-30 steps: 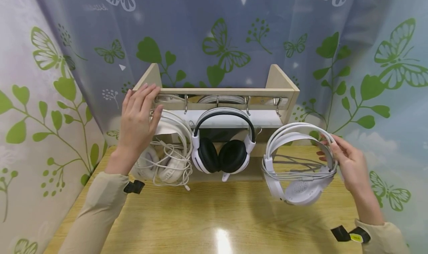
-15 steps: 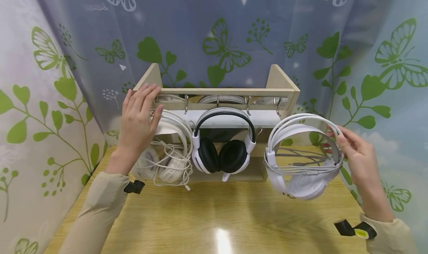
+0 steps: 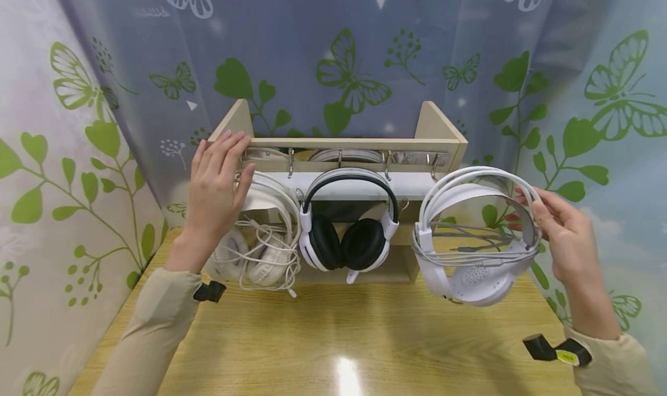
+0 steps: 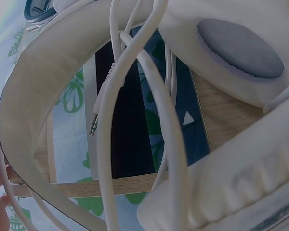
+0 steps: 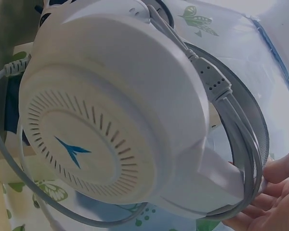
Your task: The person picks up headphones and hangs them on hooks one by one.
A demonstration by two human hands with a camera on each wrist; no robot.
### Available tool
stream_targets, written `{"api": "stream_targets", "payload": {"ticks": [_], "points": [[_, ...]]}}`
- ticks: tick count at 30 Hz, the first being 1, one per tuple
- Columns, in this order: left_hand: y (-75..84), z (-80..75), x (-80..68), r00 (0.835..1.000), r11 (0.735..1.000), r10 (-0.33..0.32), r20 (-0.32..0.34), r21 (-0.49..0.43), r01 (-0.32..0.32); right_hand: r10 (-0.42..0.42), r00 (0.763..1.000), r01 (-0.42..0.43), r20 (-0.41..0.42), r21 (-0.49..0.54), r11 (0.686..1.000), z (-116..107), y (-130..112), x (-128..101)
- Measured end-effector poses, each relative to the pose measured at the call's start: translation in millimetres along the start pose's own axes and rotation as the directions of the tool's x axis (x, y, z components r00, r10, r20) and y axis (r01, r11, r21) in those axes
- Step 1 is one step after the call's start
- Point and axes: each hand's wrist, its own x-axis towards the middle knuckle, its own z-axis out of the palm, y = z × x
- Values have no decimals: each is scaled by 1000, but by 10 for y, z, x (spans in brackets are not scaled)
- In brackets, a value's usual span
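My right hand [image 3: 570, 228] pinches the right side of the headband of white headphones [image 3: 476, 280], held in the air at the right end of the wooden rack [image 3: 333, 143]. A grey cable is wound around them. In the right wrist view their ear cup [image 5: 101, 110] shows a blue mark, and fingers [image 5: 279, 168] touch the band. My left hand [image 3: 213, 190] rests on the rack's top left corner, fingers straight. Below it hang cream headphones [image 3: 268, 266] with tangled white cable, their grey-lined cushion [image 4: 241, 48] close up in the left wrist view.
White headphones with black cushions [image 3: 362, 244] hang at the rack's middle. Metal hooks [image 3: 435, 163] line the rail, the rightmost near the held headphones. The rack stands at the back of a wooden table [image 3: 333, 326], against patterned curtains [image 3: 292, 66].
My right hand has carried the white headphones upward and a little to the right, closer to the rack's right end. My left hand stays on the rack's corner.
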Motion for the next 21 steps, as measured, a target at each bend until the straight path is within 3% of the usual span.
{"api": "stream_targets", "payload": {"ticks": [14, 21], "points": [[0, 2, -10, 1000, 1000, 1, 6, 1, -1, 20, 1000, -19, 11, -28, 999, 61, 25, 93], [4, -1, -7, 1000, 1000, 0, -4, -1, 0, 32, 998, -34, 45, 57, 998, 107, 52, 130]]}}
